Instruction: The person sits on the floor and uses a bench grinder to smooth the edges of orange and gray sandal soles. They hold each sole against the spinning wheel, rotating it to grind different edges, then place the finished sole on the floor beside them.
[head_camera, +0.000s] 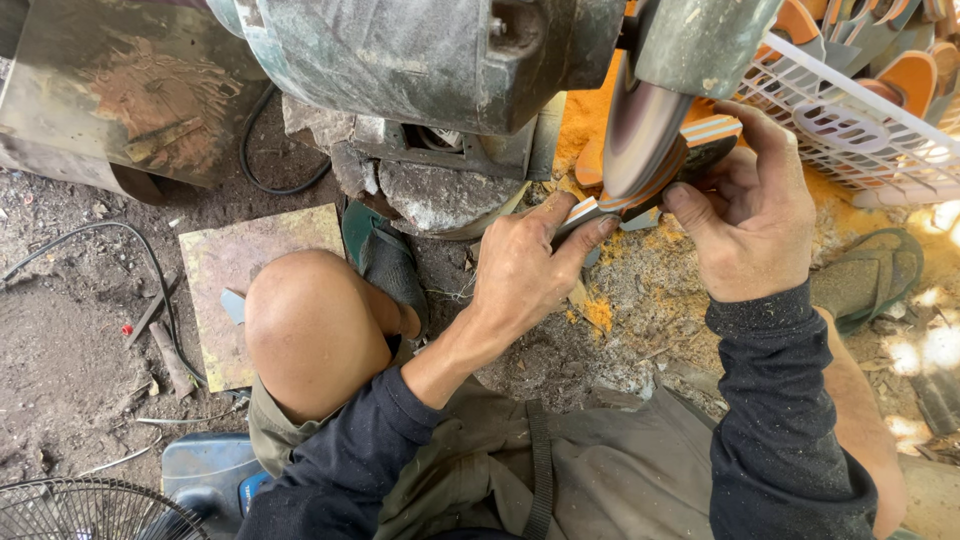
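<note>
1. Left hand (520, 270): fingers pinch near end of the striped orange sole (640, 195).
2. Right hand (750, 215): fingers clamp its far end.
3. Sole sits between both sets of fingers, touching the grinding wheel (640, 125) above them.

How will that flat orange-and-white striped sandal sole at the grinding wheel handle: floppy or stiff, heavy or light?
The orange-and-white striped sandal sole probably flexes somewhat: it looks thin and both hands support it, left hand and right hand. It is likely light, pinched by fingertips only. Orange dust below suggests soft, foam-like material that could feel slippery.
</note>
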